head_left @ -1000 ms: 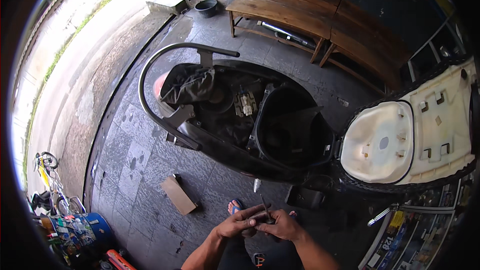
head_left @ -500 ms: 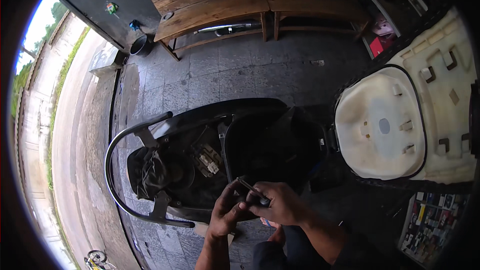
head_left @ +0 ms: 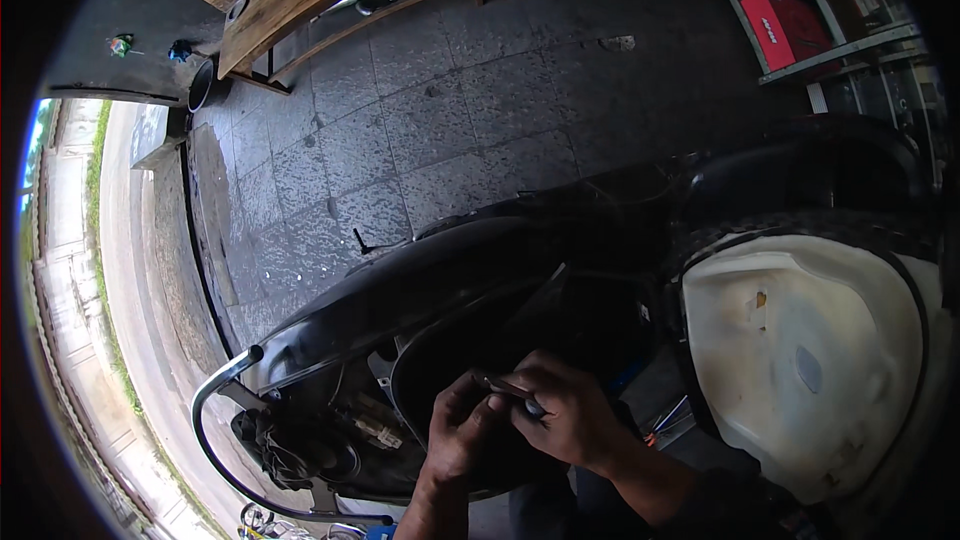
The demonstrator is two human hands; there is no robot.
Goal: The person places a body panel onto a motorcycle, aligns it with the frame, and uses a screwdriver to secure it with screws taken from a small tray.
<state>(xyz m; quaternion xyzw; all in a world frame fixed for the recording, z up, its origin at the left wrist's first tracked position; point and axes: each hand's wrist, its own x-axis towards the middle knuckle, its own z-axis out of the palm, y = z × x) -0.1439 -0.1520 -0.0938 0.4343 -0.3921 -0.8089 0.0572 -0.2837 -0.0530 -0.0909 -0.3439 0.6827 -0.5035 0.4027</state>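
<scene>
Both my hands meet above the open underside of a black scooter (head_left: 470, 250). My right hand (head_left: 572, 420) is closed round a slim rod-like tool (head_left: 512, 389) with a dark rounded end, perhaps a screwdriver. Close against it, my left hand (head_left: 455, 435) is pinched, thumb against fingers; whatever lies between them is too small and dark to name. Below my fingers gapes the scooter's black storage bin (head_left: 440, 350). Left of the bin, a pale metal part (head_left: 372, 425) shows in the open tail, beside a crumpled dark cloth-like bundle (head_left: 272, 445).
The raised seat (head_left: 790, 350) shows its cream underside on the right. A curved metal grab rail (head_left: 202, 420) rounds the scooter's tail. Wooden benches (head_left: 300, 0) stand across the tiled floor (head_left: 350, 140). At upper right, a shelf holds a red box (head_left: 768, 32). A road runs outside at left.
My view has swung, so the scooter and benches sit differently in the picture. Both hands stay together with the slim tool, now more over the bin's near edge.
</scene>
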